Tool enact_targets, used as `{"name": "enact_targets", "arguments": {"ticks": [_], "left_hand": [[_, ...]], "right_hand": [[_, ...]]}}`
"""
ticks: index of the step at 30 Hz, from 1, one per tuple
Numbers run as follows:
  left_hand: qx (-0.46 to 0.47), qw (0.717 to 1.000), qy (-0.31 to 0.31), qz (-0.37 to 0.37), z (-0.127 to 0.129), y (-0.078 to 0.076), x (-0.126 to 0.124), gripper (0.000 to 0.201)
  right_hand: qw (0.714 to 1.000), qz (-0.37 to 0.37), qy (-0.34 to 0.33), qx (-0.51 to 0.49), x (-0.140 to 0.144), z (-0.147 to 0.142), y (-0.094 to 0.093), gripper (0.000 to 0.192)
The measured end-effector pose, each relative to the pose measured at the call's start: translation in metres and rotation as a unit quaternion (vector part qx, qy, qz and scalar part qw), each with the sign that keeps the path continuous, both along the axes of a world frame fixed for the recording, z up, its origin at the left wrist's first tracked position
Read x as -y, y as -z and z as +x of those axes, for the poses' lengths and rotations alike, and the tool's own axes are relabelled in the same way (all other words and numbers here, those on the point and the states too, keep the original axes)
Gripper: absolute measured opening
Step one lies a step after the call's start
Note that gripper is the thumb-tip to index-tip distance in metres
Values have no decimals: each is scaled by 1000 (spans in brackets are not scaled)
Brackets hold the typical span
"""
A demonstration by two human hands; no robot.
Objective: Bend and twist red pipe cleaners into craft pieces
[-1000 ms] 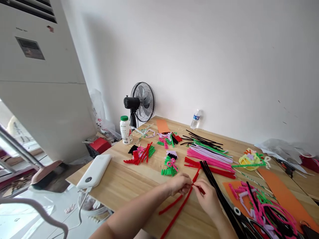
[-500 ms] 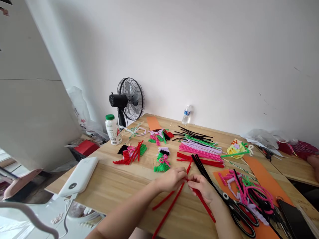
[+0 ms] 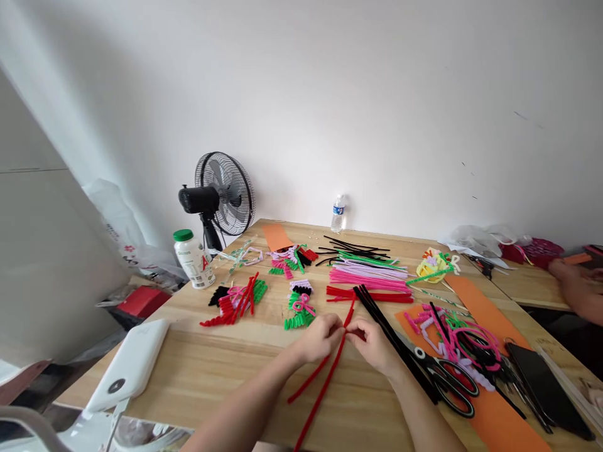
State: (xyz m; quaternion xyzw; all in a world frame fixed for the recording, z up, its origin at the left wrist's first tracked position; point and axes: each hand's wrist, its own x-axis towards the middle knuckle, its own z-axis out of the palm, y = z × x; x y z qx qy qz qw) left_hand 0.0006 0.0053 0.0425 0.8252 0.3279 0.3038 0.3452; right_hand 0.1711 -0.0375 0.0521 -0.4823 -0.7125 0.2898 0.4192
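Step in hand, as I judge it: joining red pipe cleaners [image 3: 325,376] by twisting. My left hand [image 3: 320,337] and right hand [image 3: 374,342] meet at mid-worktop [image 3: 226,370], each closed in a pinch on the red stems where they cross; the long ends trail toward me across the wood, another end runs away toward the sorted bundle of pipe cleaners [image 3: 367,276]. The next move likely calls for a firm pinch at the crossing while the fingers turn one stem about the other. Scissors [image 3: 445,376] lie just right of my right hand, untouched. Writing: a white bottle [image 3: 193,258] with a green cap bears a red mark, unreadable; the water bottle [image 3: 337,213] label is too small to read.
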Motion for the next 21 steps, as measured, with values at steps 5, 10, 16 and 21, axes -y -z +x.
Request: {"name": "enact_targets", "arguments": {"ticks": [5,10,16,21], "left_hand": [[21,995,22,-98,1,-6,2,14],[25,998,45,-25,-4,-6,-1,10],[115,993,7,23,-6,-6,0,15],[188,976,-25,108,-5,-2,6,12]], "right_hand": [[1000,13,6,-8,-2,-2,7,9],[983,-143,-10,-114,-4,3,13,21],[898,-242,-65,-362,-4,19,0,28],[845,-240,-91,-470,-6,14,9,27]]}}
